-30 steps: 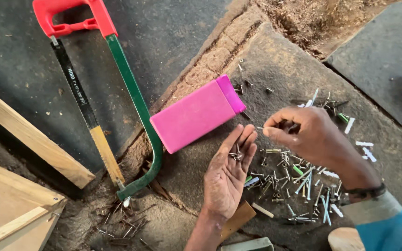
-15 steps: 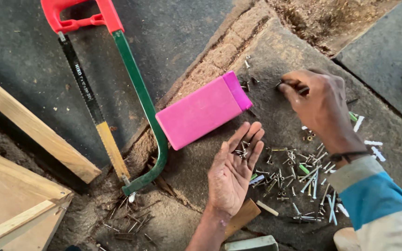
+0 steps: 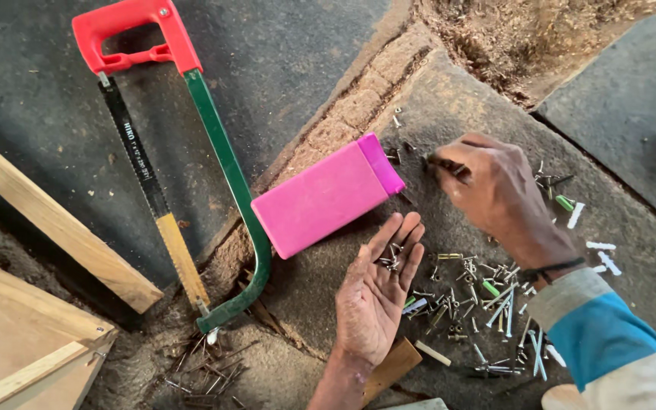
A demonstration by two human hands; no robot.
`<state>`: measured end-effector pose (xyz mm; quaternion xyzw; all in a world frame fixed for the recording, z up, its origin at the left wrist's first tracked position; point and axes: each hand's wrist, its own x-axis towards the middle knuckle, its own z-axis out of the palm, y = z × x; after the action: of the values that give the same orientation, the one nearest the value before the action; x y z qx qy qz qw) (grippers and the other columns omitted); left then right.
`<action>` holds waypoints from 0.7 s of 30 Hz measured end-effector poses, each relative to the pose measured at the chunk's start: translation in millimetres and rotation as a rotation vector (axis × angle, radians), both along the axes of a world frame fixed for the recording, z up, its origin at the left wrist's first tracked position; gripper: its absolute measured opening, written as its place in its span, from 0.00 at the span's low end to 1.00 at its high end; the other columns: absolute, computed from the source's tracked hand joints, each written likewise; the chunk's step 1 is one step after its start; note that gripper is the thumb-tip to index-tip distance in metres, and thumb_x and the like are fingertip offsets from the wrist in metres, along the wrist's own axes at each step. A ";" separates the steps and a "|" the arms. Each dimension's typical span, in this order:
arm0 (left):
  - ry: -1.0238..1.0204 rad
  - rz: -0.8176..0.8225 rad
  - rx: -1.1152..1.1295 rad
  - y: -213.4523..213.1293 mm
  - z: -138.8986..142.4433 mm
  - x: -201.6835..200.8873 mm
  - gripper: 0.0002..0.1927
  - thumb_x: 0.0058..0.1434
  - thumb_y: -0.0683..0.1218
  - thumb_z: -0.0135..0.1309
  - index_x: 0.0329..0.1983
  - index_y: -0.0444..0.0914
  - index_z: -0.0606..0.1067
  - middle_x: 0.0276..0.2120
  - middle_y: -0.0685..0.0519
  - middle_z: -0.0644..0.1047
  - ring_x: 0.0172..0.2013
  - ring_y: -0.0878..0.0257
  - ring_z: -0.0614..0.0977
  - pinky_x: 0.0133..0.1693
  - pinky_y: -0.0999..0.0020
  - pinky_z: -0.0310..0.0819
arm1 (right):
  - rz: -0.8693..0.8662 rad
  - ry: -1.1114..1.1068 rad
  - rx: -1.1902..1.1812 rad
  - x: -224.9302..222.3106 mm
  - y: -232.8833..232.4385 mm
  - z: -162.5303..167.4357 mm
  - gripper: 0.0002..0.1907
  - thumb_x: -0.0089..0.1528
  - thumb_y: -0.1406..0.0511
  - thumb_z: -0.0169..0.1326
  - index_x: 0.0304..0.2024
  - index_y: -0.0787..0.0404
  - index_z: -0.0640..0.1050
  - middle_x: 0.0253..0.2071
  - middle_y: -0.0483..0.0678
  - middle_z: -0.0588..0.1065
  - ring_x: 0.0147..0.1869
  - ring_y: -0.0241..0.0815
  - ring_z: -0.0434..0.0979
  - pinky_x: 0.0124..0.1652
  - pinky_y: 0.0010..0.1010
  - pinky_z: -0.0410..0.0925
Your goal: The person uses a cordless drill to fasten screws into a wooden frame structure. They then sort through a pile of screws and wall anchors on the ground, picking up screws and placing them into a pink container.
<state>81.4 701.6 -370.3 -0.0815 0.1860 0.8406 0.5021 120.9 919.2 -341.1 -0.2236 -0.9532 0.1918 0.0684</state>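
Beside a pink box [image 3: 326, 196], the left hand [image 3: 377, 296] lies palm-up, spread, cradling small screws [image 3: 391, 258], while the right hand [image 3: 495, 190] pinches one screw [image 3: 443, 163]

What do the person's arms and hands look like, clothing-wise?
Both hands bare, no gloves. Right hand has a dark band at the wrist and a sleeve in grey, blue and white blocks. Left hand and its forearm show no sleeve or band.
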 end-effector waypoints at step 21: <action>-0.102 0.020 -0.065 1.1 -2.0 -1.8 0.26 0.73 0.48 0.43 0.69 0.28 0.66 0.63 0.36 0.71 0.62 0.52 0.75 0.67 0.60 0.68 | 0.084 -0.201 -0.517 -0.8 -14.8 10.8 0.09 0.65 0.60 0.57 0.38 0.53 0.86 0.38 0.42 0.86 0.20 0.35 0.77 0.16 0.31 0.66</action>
<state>79.6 702.7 -372.3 -0.1422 0.1867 0.8339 0.4996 120.1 904.4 -330.3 -0.2119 -0.8831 0.4080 -0.0936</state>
